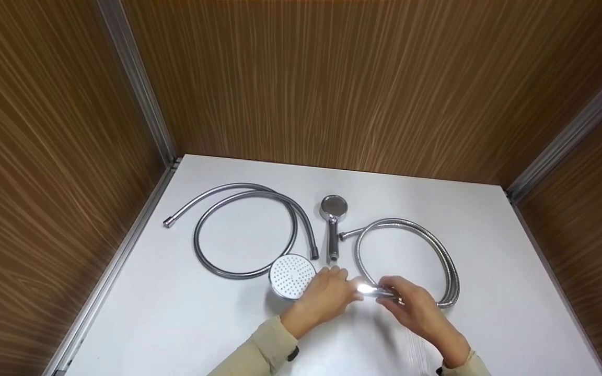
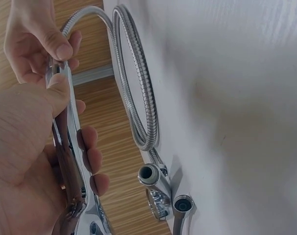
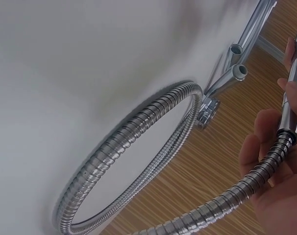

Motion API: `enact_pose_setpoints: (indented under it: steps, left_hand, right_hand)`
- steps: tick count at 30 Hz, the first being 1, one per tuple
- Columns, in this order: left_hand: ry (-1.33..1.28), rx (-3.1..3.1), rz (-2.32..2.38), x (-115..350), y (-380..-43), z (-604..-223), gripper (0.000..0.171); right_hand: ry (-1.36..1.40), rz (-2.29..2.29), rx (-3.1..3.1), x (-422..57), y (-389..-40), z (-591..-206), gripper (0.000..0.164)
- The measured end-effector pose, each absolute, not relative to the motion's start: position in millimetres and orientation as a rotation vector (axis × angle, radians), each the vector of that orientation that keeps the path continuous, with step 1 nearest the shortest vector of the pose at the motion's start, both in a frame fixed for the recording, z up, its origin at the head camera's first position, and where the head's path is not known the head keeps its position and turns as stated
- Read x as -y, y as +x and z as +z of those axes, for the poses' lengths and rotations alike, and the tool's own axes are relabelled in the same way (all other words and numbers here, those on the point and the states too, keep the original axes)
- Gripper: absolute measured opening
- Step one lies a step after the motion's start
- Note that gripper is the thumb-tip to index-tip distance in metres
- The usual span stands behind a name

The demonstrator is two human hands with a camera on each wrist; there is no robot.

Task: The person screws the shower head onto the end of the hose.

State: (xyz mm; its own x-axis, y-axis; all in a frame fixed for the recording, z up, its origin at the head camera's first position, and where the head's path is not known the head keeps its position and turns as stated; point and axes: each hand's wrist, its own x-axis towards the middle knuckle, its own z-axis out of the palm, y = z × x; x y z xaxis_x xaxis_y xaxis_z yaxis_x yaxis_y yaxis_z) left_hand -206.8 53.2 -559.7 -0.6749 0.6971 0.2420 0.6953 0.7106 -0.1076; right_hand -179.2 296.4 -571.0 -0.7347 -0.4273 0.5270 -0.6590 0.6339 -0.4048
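Note:
My left hand grips the chrome handle of a shower head, whose round white nozzle face is turned up at the left. In the left wrist view the fingers and thumb wrap round that handle. The right hand pinches the end fitting of a ribbed metal shower hose at the handle's lower end. Seen from the right wrist, the hose runs in line with the handle, its end fitting partly hidden by the fingers. The rest of this hose lies coiled on the table.
A second, smaller shower head lies on the white table, beyond the hands. To its left is a smooth grey hose in a loop with both end fittings showing. Wood-grain panels enclose the table's back and sides.

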Motion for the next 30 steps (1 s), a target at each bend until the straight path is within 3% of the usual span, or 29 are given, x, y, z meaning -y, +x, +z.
enact_pose_setpoints:
  steps: [15,30]
  left_hand:
    - [-1.085,2.645,0.01,-53.8,-207.8,-560.7,0.03]
    - [-1.092,2.664,0.031,-54.9,-207.9,-560.5,0.031]
  right_hand:
    - [0.873,0.849,2.509,-296.6,-178.8,-572.4,0.033]
    - [0.86,0.833,2.511,-297.0,-179.4,-572.8,0.038]
